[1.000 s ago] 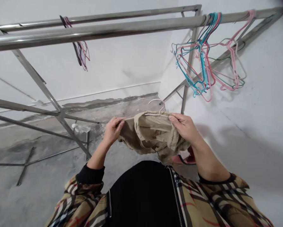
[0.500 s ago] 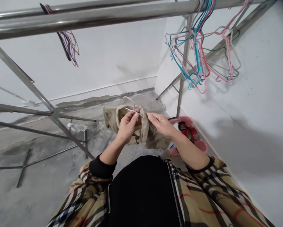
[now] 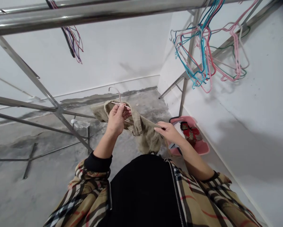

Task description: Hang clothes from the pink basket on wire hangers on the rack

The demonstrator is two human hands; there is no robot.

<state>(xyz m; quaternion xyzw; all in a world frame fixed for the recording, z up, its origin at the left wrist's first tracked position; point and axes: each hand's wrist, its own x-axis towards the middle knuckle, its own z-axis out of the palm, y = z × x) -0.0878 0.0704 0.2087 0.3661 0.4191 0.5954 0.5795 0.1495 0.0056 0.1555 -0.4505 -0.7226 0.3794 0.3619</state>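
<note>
My left hand [image 3: 117, 119] is closed round a pale wire clothes hanger [image 3: 119, 94] just below its hook. The hanger's arms run into the neck opening of a khaki-green garment [image 3: 147, 134], which hangs in front of me above the floor. My right hand [image 3: 168, 132] pinches the garment's edge on the right, thumb against fingers, and stretches the cloth sideways. The garment's lower part droops between and below my hands. Most of the hanger is hidden inside the cloth.
Above run steel rails [image 3: 96, 15] of a rack. Blue, pink and red hangers [image 3: 204, 56] hang at upper right, purple and black ones [image 3: 72, 44] at left. On the floor at right, a pink basket [image 3: 203, 148] holds red and white items. Rack legs [image 3: 58, 110] cross at left.
My right hand has left the neck opening and moved right and down to the garment's edge. My left hand has shifted left with the hanger, whose hook now stands higher out of the cloth.
</note>
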